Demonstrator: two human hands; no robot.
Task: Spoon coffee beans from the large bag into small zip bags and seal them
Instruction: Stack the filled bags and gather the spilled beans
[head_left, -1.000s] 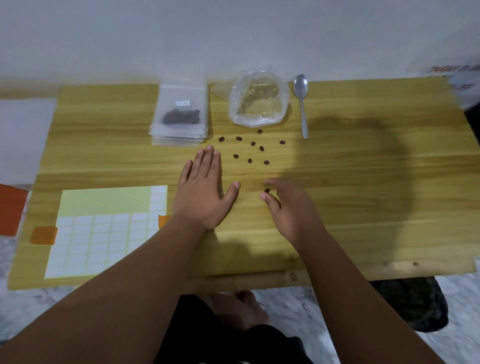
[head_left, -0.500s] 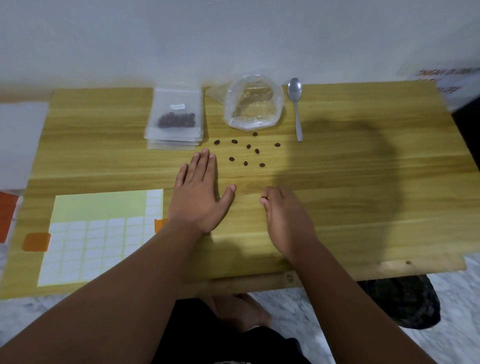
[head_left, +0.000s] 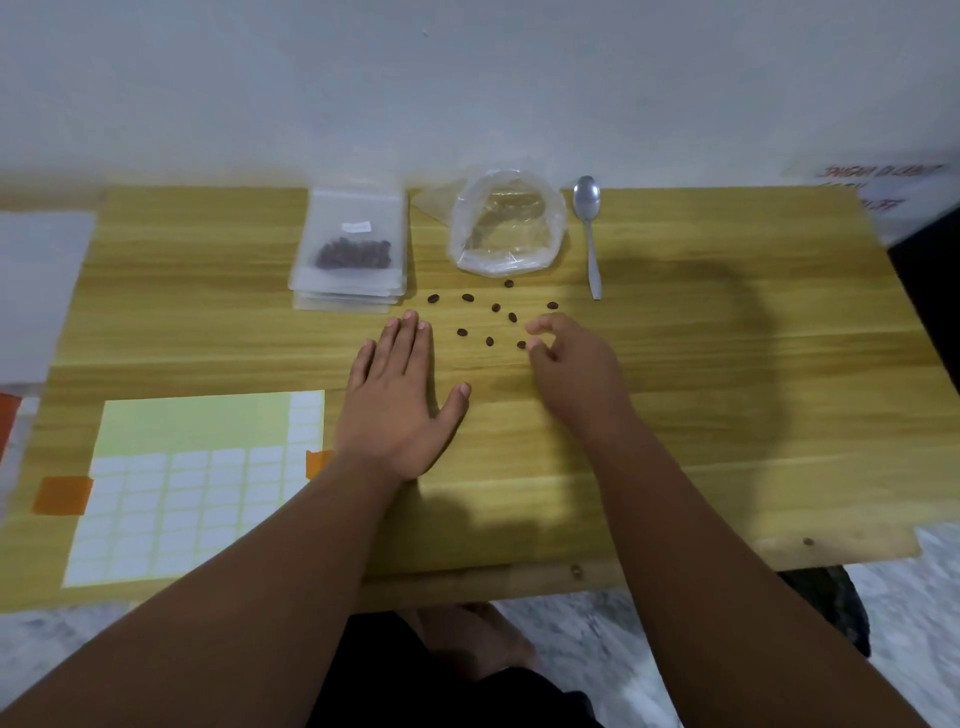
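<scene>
The large clear bag (head_left: 506, 228) lies open and nearly empty at the back of the wooden table (head_left: 727, 364). A metal spoon (head_left: 589, 228) lies just right of it. To the left is a stack of small zip bags (head_left: 350, 249); the top one holds dark beans. Several loose coffee beans (head_left: 467, 297) are scattered in front of the large bag. My left hand (head_left: 400, 395) rests flat on the table, fingers straight. My right hand (head_left: 576, 374) has curled fingers, and its thumb and forefinger pinch at the nearest loose bean (head_left: 521, 344).
A sheet of white labels (head_left: 192, 483) is taped down with orange tape (head_left: 62, 494) at the front left. White paper (head_left: 36, 286) lies beyond the table's left edge. The wall stands right behind the table.
My right hand closed over a single bean near the table's middle, then moved forward to the scattered beans. That bean no longer shows. The left hand stayed flat.
</scene>
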